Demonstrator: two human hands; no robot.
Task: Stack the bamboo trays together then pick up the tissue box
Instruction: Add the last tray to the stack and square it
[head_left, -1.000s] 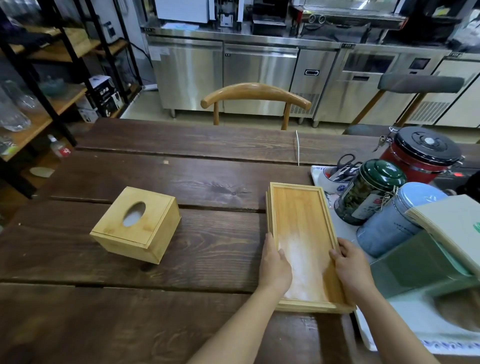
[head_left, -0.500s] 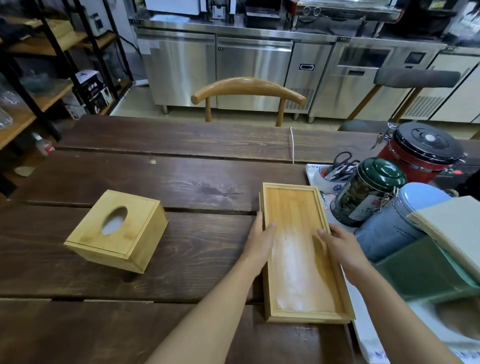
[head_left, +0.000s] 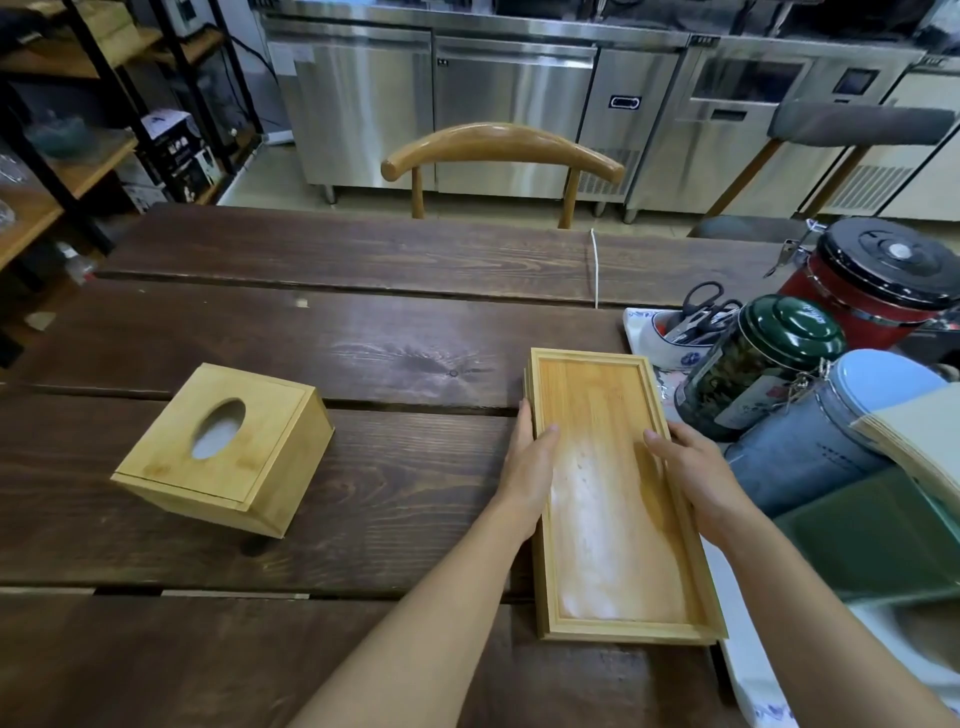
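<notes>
The bamboo trays (head_left: 613, 519) lie stacked one on the other on the dark wooden table (head_left: 363, 338), right of centre, long side running away from me. My left hand (head_left: 527, 457) presses against the stack's left edge, thumb over the rim. My right hand (head_left: 691, 473) clasps the right edge the same way. The square bamboo tissue box (head_left: 223, 447), with an oval hole in its top, stands apart on the left.
Right of the trays stand a green-lidded tin (head_left: 753, 364), a pale blue jar (head_left: 826, 436), a red canister with a black lid (head_left: 878, 280) and a cup of scissors (head_left: 691, 327). A wooden chair (head_left: 501, 156) is at the far edge.
Both hands slid along the tray edges from the near end up to the middle of the stack. The stack stays on the table.
</notes>
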